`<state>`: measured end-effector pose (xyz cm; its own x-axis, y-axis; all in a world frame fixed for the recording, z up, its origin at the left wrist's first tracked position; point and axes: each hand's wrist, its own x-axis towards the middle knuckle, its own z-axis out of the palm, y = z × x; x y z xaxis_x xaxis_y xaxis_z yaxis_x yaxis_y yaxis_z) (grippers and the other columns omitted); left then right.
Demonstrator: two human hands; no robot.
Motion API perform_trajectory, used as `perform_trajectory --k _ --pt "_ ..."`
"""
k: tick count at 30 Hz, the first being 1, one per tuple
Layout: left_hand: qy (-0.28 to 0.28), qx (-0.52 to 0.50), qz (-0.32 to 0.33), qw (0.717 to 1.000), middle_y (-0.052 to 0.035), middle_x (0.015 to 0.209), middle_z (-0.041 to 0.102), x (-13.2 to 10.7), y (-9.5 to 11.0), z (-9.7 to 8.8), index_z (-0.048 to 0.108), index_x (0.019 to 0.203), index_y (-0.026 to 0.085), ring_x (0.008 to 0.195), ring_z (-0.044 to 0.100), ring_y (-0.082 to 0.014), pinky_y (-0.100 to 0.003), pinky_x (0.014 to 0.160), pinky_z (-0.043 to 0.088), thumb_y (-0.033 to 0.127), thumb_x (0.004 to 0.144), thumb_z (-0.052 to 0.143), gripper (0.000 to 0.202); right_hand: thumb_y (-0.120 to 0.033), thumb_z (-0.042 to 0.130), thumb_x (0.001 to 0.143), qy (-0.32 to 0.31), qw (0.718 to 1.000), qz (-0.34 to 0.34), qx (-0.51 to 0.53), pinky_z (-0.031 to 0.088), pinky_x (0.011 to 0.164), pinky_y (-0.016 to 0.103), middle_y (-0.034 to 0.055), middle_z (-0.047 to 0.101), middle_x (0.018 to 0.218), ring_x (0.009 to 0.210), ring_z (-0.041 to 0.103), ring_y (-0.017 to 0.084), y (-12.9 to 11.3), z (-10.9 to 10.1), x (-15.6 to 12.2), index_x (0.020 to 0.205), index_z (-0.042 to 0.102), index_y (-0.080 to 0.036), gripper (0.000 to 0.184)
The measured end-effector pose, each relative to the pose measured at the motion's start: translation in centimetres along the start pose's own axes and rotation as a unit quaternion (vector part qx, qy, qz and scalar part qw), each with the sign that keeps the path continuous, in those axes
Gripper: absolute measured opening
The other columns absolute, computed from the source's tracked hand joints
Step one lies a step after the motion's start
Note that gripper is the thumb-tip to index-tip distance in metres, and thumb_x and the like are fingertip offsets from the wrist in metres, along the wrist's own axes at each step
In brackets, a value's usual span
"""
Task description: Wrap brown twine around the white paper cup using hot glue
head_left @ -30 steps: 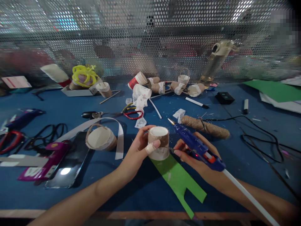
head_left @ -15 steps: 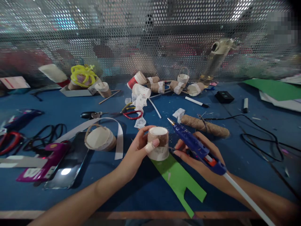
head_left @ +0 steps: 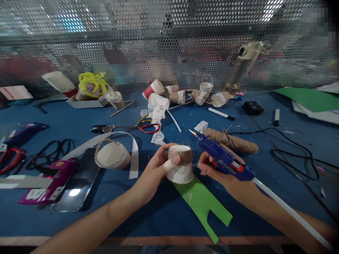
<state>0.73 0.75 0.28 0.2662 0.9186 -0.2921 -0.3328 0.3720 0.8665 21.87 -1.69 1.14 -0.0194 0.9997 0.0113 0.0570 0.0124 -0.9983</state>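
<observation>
Cup (head_left: 180, 174) shifted rightward, twine (head_left: 185, 157) round upper half, box (head_left: 86, 103) holding yellow coil (head_left: 90, 77)

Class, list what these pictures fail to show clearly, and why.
Head view: left side of the held cup, covered by the left hand.
Head view: handle of the blue glue gun, hidden by the right hand.
Head view: shapes behind the perforated screen, blurred and broken up by its holes.
Head view: right end of the green sheet, cut off by the picture's edge.

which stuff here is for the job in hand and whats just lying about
Apparently in the job:
partly wrapped cup
held blue glue gun
twine strand
probably the twine roll

Probably just lying about:
phone
keys
water bottle
</observation>
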Motion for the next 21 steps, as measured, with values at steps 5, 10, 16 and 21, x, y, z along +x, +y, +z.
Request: perform_trajectory --k 5,10,16,21 --pt "-0.007 -0.005 -0.014 1.0 -0.0039 0.112 0.074 0.0 0.02 -0.1 0.07 0.113 0.024 0.1 0.066 -0.0213 -0.029 0.084 0.049 0.041 0.076 0.089 0.045 -0.032 0.09 0.073 0.02 0.999 0.031 0.025 0.06 0.068 0.03 -0.0008 0.07 0.076 0.066 0.064 0.015 -0.24 0.21 0.06 0.078 0.066 -0.025 0.025" --pt "-0.017 -0.027 -0.027 0.999 -0.0044 0.115 0.074 0.03 -0.18 -0.38 0.071 0.113 0.024 0.1 0.067 -0.0205 -0.029 0.085 0.05 0.038 0.078 0.089 0.042 -0.034 0.088 0.076 0.007 0.999 0.035 0.011 0.061 0.07 0.03 -0.001 0.069 0.075 0.066 0.065 0.015 -0.31 0.17 0.19 0.078 0.067 -0.025 0.023" --pt "-0.035 -0.048 -0.047 0.997 -0.0054 0.112 0.075 -0.01 -0.15 -0.14 0.074 0.112 0.023 0.099 0.068 -0.0212 -0.031 0.087 0.052 0.039 0.076 0.09 0.042 -0.03 0.084 0.079 -0.008 0.999 0.032 0.001 0.06 0.069 0.024 -0.0025 0.068 0.072 0.064 0.065 0.012 -0.26 0.03 0.28 0.076 0.069 -0.023 0.017" --pt "-0.043 -0.04 -0.054 0.997 -0.0064 0.114 0.075 -0.12 -0.19 -0.25 0.076 0.113 0.024 0.098 0.068 -0.022 -0.03 0.084 0.052 0.04 0.078 0.088 0.04 -0.031 0.084 0.079 -0.012 0.999 0.042 0.001 0.06 0.069 0.026 -0.0024 0.067 0.07 0.062 0.064 0.013 -0.27 0.01 0.27 0.075 0.069 -0.023 0.018"
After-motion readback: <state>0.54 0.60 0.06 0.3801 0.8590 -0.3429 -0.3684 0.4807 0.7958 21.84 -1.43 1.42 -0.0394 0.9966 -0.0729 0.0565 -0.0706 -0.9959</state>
